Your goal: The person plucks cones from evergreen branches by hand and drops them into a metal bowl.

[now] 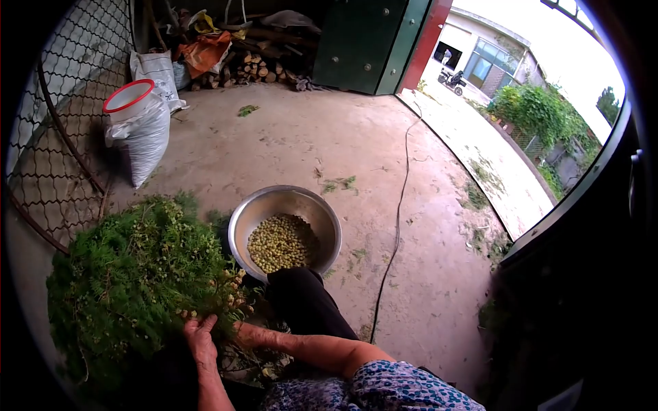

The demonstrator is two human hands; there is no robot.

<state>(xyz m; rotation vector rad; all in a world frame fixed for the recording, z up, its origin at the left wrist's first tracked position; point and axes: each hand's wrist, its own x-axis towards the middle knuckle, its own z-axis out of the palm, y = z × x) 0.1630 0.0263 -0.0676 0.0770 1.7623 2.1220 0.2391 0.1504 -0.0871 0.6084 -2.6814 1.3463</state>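
My left hand (201, 337) is at the near edge of a big heap of green evergreen branches (130, 274), with thumb and fingers closed around a branch. My right hand (245, 333) reaches in from the right, close beside it, its fingers hidden among sprigs. Small yellowish cones (234, 291) cluster on the branch tips just above both hands. Beyond my dark-trousered knee stands a wide metal basin (331, 229), partly filled with loose, round, greenish-yellow cones (281, 243).
A white sack (147, 140) with a red-rimmed opening stands at left by a wire mesh panel (65, 130). Stacked firewood (253, 68) lies at the back near a green door (356, 48). A black cable (397, 226) crosses the concrete floor on the right.
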